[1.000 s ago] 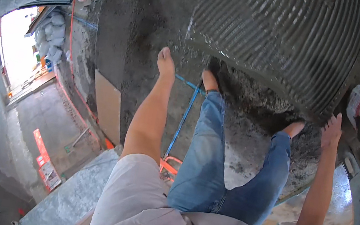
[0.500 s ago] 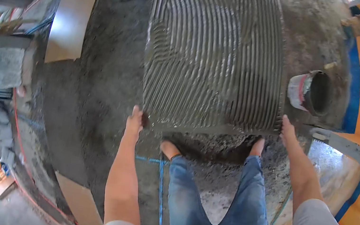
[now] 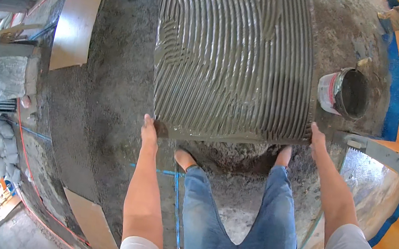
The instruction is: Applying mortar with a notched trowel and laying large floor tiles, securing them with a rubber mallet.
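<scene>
Big tile, back combed w/ ridged grey mortar, over rough screed floor. Left hand & right hand grip its near corners. Round bucket beside. Vs 0.5 s ago: same grip.

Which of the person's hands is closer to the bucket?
The right hand. It grips the near right corner of the mortar-combed tile, just below the bucket. The left hand holds the tile's near left corner, far across from the bucket.

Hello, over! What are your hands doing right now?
Left hand and right hand grip the mortar-combed slab at its near corners. Bucket stands right of it.
</scene>
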